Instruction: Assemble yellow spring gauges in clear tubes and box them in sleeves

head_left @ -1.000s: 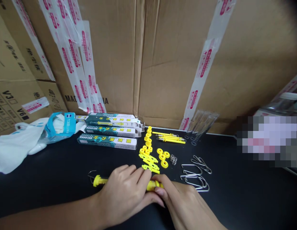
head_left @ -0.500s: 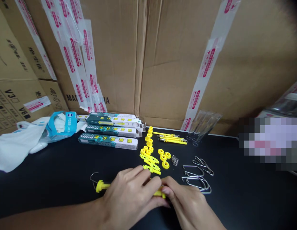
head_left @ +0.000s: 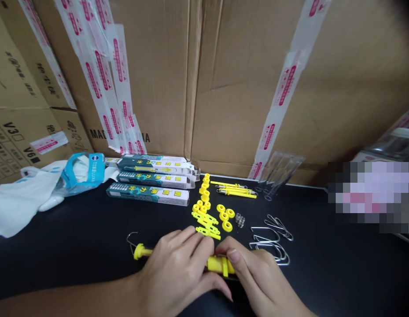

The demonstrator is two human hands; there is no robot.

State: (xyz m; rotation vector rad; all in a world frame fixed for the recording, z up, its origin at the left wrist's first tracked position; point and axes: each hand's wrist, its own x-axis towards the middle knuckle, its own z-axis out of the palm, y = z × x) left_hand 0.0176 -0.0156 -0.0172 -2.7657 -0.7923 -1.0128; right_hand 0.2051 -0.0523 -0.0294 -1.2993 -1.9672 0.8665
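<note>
Together, hands (head_left: 171, 268) (head_left: 260, 279) around yellow plastic handle (head_left: 217, 265), wire hook (head_left: 128, 235) protruding

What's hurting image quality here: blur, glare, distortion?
Head view: wide-angle bowing curves the cardboard boxes and the black tabletop's far edge; a pixelated patch covers the right side; the top-right corner darkens; left hand and right hand look fairly sharp; no strong glare.

Black benchtop (head_left: 326, 264) live now: green-and-white boxes (head_left: 148, 194) lined up back-left, white plastic bag (head_left: 19, 207) far left, yellow plastic pcs (head_left: 204, 218) w/ yellow rings (head_left: 226, 226) mid, small springs (head_left: 240, 220), bent wire hooks (head_left: 263, 228) right.
</note>
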